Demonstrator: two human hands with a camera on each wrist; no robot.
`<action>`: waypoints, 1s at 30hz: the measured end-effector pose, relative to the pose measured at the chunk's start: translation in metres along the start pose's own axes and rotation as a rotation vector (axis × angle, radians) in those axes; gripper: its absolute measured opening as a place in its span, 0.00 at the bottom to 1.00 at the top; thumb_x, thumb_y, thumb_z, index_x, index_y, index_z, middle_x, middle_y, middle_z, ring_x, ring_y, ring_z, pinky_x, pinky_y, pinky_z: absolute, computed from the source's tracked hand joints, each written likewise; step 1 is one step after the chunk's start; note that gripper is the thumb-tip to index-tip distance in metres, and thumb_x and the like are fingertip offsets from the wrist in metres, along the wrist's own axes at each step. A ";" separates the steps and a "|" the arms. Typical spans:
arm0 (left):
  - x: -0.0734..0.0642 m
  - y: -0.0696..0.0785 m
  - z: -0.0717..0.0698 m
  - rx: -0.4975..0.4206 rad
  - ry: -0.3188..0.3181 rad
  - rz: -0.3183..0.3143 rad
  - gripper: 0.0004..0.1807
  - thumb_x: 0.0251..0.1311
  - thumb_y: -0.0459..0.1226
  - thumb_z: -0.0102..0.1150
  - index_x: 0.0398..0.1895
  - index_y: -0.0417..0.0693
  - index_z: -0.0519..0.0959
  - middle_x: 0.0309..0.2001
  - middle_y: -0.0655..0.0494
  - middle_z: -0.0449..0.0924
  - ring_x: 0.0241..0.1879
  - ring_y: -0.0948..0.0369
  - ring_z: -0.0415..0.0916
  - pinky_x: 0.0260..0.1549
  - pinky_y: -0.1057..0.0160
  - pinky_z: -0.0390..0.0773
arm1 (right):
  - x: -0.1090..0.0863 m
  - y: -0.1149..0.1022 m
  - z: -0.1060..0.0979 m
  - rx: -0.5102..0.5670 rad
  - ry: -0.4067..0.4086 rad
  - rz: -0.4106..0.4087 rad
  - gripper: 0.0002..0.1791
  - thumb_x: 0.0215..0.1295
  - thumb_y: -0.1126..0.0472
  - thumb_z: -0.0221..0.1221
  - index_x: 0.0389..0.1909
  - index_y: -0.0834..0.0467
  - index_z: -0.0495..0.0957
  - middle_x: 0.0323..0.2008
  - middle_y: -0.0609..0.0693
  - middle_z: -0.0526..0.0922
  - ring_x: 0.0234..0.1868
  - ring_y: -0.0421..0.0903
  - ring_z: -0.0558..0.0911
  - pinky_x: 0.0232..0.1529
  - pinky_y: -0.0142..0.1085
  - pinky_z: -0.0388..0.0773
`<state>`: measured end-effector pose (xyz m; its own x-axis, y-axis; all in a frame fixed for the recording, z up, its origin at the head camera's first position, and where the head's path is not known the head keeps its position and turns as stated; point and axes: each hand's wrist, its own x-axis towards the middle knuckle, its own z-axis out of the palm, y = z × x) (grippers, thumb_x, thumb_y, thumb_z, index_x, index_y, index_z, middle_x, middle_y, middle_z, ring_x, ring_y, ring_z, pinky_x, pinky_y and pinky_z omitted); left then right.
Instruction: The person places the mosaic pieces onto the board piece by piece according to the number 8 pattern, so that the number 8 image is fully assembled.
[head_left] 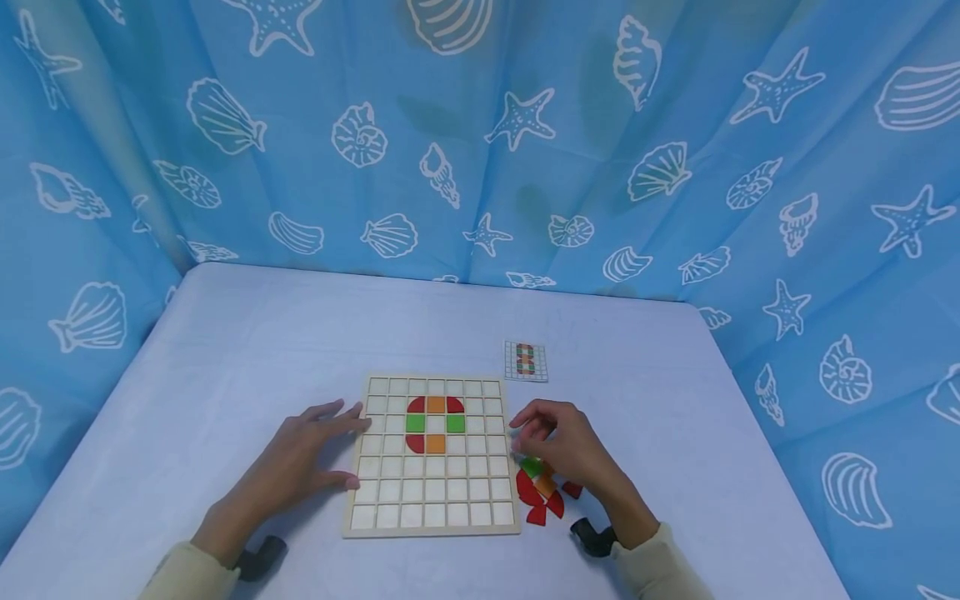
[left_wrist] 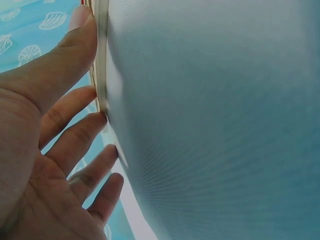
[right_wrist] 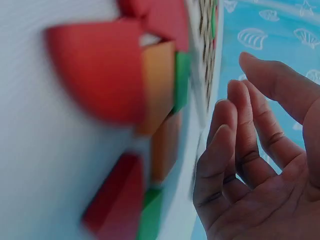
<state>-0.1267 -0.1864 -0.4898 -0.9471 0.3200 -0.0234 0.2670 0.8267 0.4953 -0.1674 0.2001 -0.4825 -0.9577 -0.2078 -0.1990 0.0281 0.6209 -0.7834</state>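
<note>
Head view. Step in hand, by my judgement: copying the pattern of a small card (head_left: pixel 526 361) onto a gridded board (head_left: pixel 435 490), one coloured piece at a time. Next move, as I judge it: pinch a red quarter-round from the loose pieces (head_left: pixel 527 487), turn its curve outward, and seat it in the bare cell at the right end of the lowest laid row.
Board: pale, square, flat on the white worktop (head_left: pixel 225 358) between my hands. Laid in it: three red quarter-rounds (head_left: pixel 454 406), two orange squares (head_left: pixel 436 405), two green squares (head_left: pixel 415 423), ringing one bare cell.
Loose pieces: red, orange and green, heaped just beside the board's lower right side.
Card: beyond the board's upper right corner; coloured patch too small to read in full.
My left hand (head_left: pixel 296 450): fingers and thumb spread along the board's left edge. My right hand (head_left: pixel 562 442): above the loose pieces, fingers bent.

Left wrist view. Thumb against the board's edge, fingers extended and apart; nothing grasped, the board merely steadied, I judge.

Right wrist view. Fingers loosely curved, thumb standing apart from them; nothing seen between. Loose pieces: thick, smooth-faced, some leaning on one another; the nearest red one blurred.
</note>
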 end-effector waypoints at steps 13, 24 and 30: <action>0.000 0.003 -0.001 0.004 -0.005 -0.018 0.46 0.45 0.49 0.86 0.72 0.56 0.78 0.76 0.50 0.74 0.77 0.37 0.66 0.68 0.29 0.69 | -0.011 0.016 -0.009 -0.068 -0.135 0.048 0.17 0.52 0.62 0.80 0.43 0.48 0.88 0.40 0.46 0.85 0.41 0.47 0.78 0.39 0.35 0.80; 0.000 0.002 0.001 0.011 -0.004 -0.009 0.46 0.46 0.50 0.85 0.72 0.57 0.78 0.76 0.50 0.74 0.77 0.37 0.66 0.68 0.28 0.69 | -0.013 0.013 -0.009 -0.159 -0.203 0.007 0.15 0.51 0.59 0.82 0.37 0.49 0.86 0.34 0.46 0.82 0.38 0.46 0.78 0.35 0.33 0.79; 0.001 0.001 0.002 0.014 0.005 0.002 0.46 0.45 0.50 0.86 0.72 0.57 0.79 0.76 0.50 0.74 0.77 0.37 0.66 0.68 0.28 0.69 | -0.012 0.017 -0.009 -0.172 -0.189 -0.008 0.10 0.58 0.58 0.78 0.35 0.48 0.85 0.32 0.45 0.82 0.35 0.46 0.78 0.32 0.33 0.79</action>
<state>-0.1271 -0.1848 -0.4908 -0.9476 0.3189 -0.0179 0.2710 0.8325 0.4832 -0.1580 0.2195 -0.4880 -0.8869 -0.3405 -0.3121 -0.0441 0.7350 -0.6767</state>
